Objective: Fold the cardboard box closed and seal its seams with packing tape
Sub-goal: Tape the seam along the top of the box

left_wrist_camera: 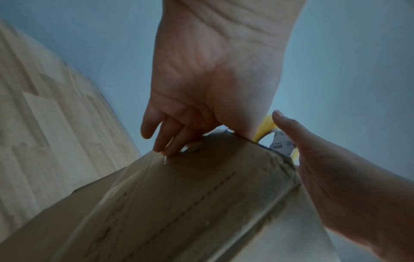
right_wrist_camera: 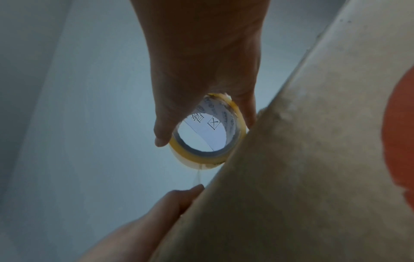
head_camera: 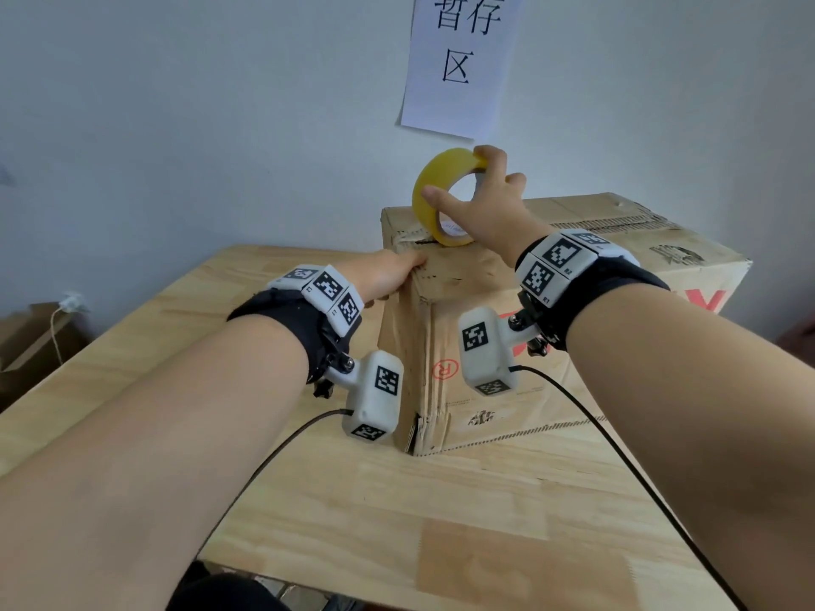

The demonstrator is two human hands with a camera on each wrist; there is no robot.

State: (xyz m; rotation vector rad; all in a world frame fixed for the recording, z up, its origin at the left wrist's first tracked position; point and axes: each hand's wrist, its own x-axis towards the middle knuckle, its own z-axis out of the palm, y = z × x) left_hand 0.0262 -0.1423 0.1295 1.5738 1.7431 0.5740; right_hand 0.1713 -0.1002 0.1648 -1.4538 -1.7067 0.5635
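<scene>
Matt, scuffed cardboard box (head_camera: 485,275) on a smooth pale wooden table (head_camera: 441,500); glossy yellowish plastic tape roll (head_camera: 434,191).

Paper sign (head_camera: 458,63), wooden table (head_camera: 441,522)

Both forearms are reaching forward. The left hand (head_camera: 388,273) is pressing its fingers (left_wrist_camera: 170,141) against the box (head_camera: 463,275) corner. The right hand (head_camera: 480,205) is gripping the tape roll (head_camera: 434,191), thumb (right_wrist_camera: 163,131) on its outside, fingers curling over.
</scene>
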